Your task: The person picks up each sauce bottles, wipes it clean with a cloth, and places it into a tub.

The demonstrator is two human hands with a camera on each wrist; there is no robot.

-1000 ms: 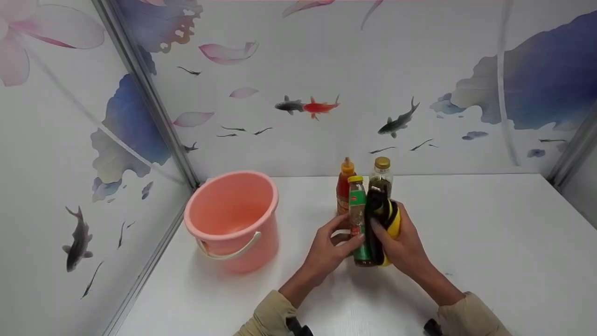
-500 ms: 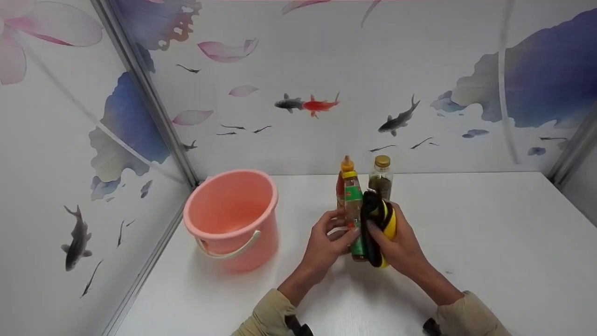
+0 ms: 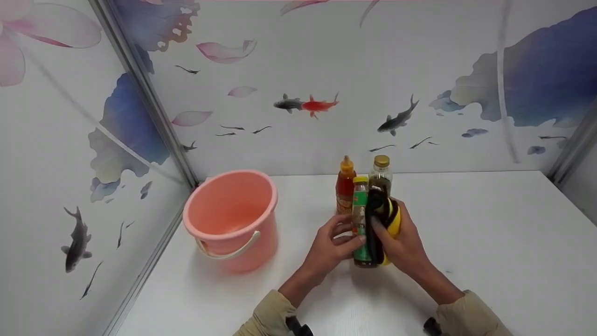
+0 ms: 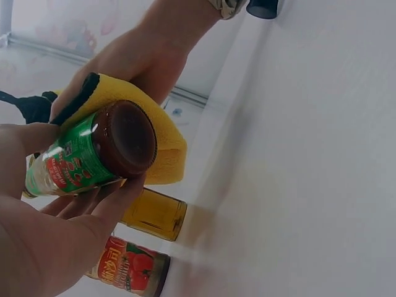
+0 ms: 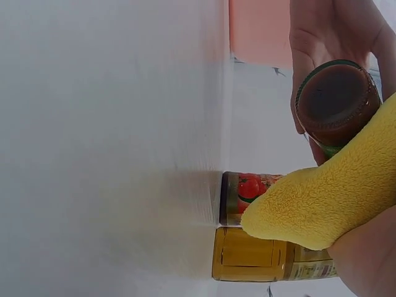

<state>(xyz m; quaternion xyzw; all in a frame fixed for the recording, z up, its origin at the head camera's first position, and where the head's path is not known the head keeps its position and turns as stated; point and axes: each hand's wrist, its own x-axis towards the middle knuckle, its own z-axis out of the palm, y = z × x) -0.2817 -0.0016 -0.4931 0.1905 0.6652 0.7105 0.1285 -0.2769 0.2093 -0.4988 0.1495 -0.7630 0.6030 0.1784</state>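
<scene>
My left hand (image 3: 326,249) grips a glass bottle (image 3: 359,200) with a green label and yellow cap, between thumb and fingers. The bottle is held upright above the table; its dark bottom faces the camera in the left wrist view. A folded yellow towel (image 5: 322,204) with black edging is bunched in my right hand (image 3: 410,249), its black side pressed against the bottle's right side. Behind the hands stand a red tomato sauce bottle (image 3: 345,186) with an orange nozzle cap and a gold-capped glass bottle (image 3: 381,176). Their lower parts are hidden in the head view.
A pink bucket (image 3: 261,249) with a white handle stands on the left of the white table (image 3: 494,233). Printed wall panels (image 3: 326,60) enclose the back and sides. Both standing bottles are close to the back panel.
The held bottle and towel shifted slightly left and up half a second ago, and have now come back right and down. Both hands keep their hold.
</scene>
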